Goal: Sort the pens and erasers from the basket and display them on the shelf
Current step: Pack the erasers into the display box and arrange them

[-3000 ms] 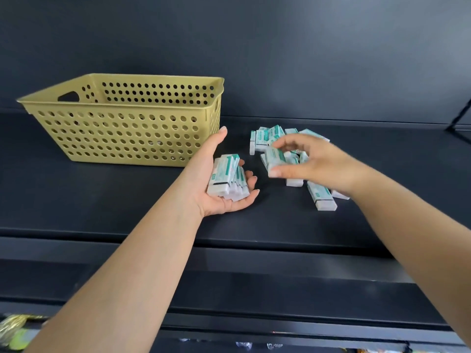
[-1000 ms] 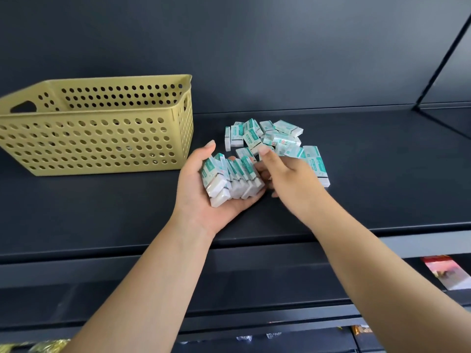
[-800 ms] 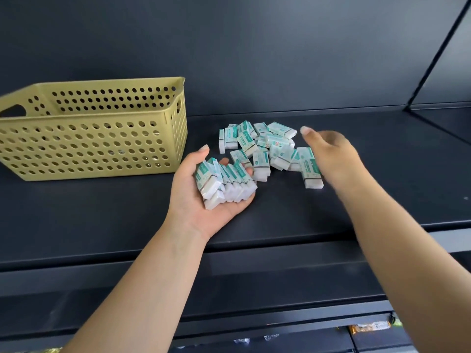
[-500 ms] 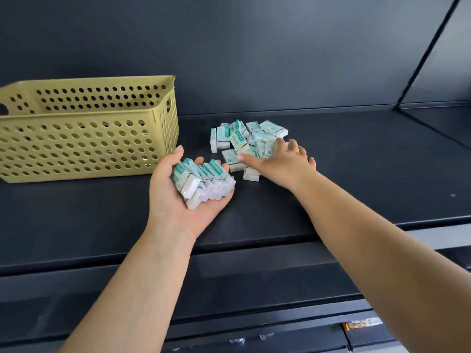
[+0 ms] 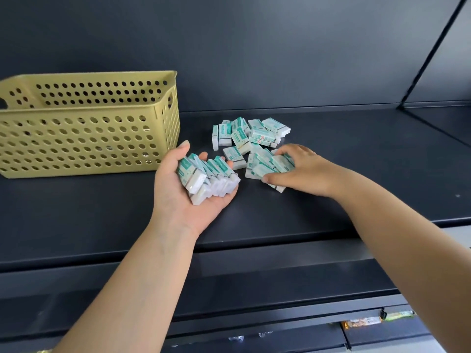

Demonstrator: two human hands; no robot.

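My left hand [image 5: 178, 192] lies palm up on the dark shelf [image 5: 356, 161] and cradles a row of several white erasers with green sleeves [image 5: 209, 178]. To its right my right hand [image 5: 300, 171] rests palm down with thumb and fingers closed around a few erasers [image 5: 265, 166] at the near edge of a loose pile of erasers [image 5: 249, 135]. The yellow perforated basket [image 5: 86, 133] stands on the shelf to the left; its inside is mostly hidden. No pens are in view.
The dark back wall rises behind the pile. A slanted shelf support [image 5: 430, 49] runs at the upper right. The shelf's front lip [image 5: 254, 240] lies under my forearms. Packaged goods [image 5: 377, 319] show on a lower shelf at the bottom right.
My right hand slid right along the pile and closed on a few erasers at its near edge. My left hand kept its row of erasers; the view shifted slightly.
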